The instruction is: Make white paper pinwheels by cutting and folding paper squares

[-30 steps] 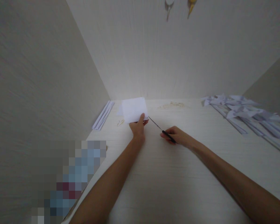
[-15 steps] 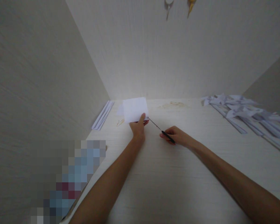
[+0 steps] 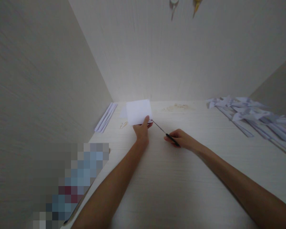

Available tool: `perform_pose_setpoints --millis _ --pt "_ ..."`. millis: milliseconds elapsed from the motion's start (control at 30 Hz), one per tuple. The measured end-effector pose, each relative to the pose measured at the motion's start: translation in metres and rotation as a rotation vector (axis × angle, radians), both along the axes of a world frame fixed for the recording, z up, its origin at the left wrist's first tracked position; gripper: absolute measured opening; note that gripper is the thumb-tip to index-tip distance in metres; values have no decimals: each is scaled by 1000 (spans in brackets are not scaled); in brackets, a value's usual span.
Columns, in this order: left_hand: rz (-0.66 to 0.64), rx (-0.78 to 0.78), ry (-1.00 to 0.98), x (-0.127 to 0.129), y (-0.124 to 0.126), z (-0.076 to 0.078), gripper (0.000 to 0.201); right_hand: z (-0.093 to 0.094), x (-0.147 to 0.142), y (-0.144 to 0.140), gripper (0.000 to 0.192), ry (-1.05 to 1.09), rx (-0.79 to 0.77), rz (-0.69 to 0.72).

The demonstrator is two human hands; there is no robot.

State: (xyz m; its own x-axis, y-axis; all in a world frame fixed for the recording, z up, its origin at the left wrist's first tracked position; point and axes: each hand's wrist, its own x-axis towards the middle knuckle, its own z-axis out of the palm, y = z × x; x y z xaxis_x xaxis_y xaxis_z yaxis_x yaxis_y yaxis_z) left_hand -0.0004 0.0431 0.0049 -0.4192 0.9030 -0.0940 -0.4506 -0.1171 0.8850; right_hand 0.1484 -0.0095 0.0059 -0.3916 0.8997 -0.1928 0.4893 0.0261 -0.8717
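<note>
Paper in left-hand pinch

A: From where does the single head view look?
B: From above the near edge of the table, facing forward and down toward the back wall.
A: How near?
B: At arm's length; both forearms run from the bottom edge onto the table, side walls flanking it.
</note>
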Motion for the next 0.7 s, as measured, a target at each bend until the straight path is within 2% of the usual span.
perform_pose_setpoints --millis 333,400,533,633,700 --pt "18 -4 -5 -1 1 0 26 1 2 2 42 -20 -22 30" --pt "13 4 -4 -1 0 0 26 -1 3 4 35 6 3 -54" --pt "-11 5 35 -1 -1 0 27 -6 15 11 25 -45 149 -335" --pt "-28 -4 73 -1 -2 1 27 -9 31 17 23 -295 379 -539" --pt "-51 -3 95 -1 -2 1 26 -11 42 19 23 -440 485 -628"
